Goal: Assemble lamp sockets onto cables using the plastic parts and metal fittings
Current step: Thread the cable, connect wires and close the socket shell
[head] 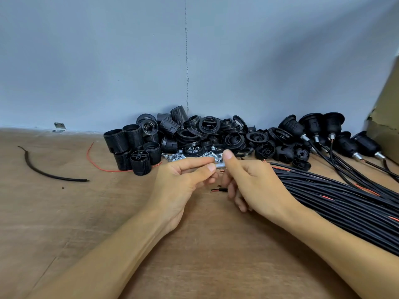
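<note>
Head camera: two hands meet over the brown wooden table [64,212]. The left hand [183,175] and right hand [254,182] each pinch one short silver metal tube fitting [219,165] between thumb and fingers. Red and black wire ends [217,189] poke out below the right fingers. Behind lie heaps too many to count: black threaded plastic socket shells [133,145], black plastic rings [207,130], loose silver fittings [194,155]. At least five assembled black sockets [311,124] lie right, beside a bundle of black cables [336,195]. One black cable scrap [49,171] and one red wire [95,160] lie left.
</note>
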{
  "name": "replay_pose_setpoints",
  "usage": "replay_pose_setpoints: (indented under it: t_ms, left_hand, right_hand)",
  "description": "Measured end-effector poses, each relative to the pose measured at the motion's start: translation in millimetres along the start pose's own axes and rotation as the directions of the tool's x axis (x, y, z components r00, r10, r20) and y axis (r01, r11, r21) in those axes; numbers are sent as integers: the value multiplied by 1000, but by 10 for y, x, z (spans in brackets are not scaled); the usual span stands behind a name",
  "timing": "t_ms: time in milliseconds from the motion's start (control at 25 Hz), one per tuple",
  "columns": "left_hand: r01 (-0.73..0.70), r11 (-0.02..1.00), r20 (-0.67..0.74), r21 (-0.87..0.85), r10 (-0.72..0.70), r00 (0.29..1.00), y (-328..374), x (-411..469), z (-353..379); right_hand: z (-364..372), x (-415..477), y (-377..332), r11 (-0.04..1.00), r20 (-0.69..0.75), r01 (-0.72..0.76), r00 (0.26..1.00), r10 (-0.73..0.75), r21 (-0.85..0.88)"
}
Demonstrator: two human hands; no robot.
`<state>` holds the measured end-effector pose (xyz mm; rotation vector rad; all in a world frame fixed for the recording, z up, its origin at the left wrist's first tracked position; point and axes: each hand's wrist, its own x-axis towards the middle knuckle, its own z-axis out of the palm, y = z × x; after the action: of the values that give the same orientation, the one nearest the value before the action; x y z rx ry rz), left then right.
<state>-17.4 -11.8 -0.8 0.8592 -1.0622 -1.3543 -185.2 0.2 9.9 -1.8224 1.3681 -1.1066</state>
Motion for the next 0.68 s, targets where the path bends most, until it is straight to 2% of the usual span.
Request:
replay_pose_setpoints:
  t_ms: [120, 280, 360, 480, 600, 680]
  left_hand:
    - [-7, 1000, 1, -5, 7, 1000, -4, 15, -2]
    - [-11, 1000, 23, 29, 11, 1000, -32, 14, -10]
    - [-20, 999, 38, 50, 18, 999, -22, 12, -20]
    - [15, 999, 96, 49, -19, 995, -23, 4, -30]
    - [71, 993, 46, 96, -76, 996, -44, 41, -29]
    - [105, 992, 47, 72, -109, 993, -22, 49, -37]
  right_hand:
    - [-20, 23, -3, 999, 23, 32, 999, -33, 36]
    - [-17, 50, 14, 992, 94, -75, 993, 66, 97]
    - [-25, 40, 17, 990, 127, -49, 991, 32, 132]
    - [-31, 39, 36, 991, 111, 18, 993, -33, 135]
    - [-44, 49, 36, 966, 73, 44, 995, -65, 257]
    - [-50, 50, 44, 962, 65, 35, 996, -55, 270]
